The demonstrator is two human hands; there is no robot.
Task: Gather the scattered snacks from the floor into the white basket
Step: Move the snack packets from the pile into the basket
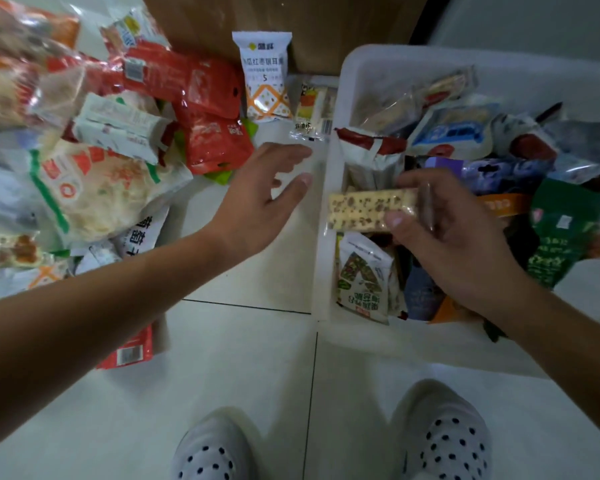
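My right hand (pixel 465 244) pinches one seed bar (pixel 371 209) over the white basket (pixel 329 174); my left hand (pixel 260 199), spread and empty, hovers beside it near two small packets (pixel 265 76).

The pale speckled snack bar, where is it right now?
The snack bar is pinched in the right hand, right of centre, over the white basket's left rim.

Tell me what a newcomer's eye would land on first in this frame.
First, the right hand at centre right, its fingers pinching a pale, seed-speckled snack bar in clear wrap over the white plastic basket, already crowded with packets. Next, the open left hand reaching toward the jumbled heap of red and white snack bags on the tiled floor at upper left.
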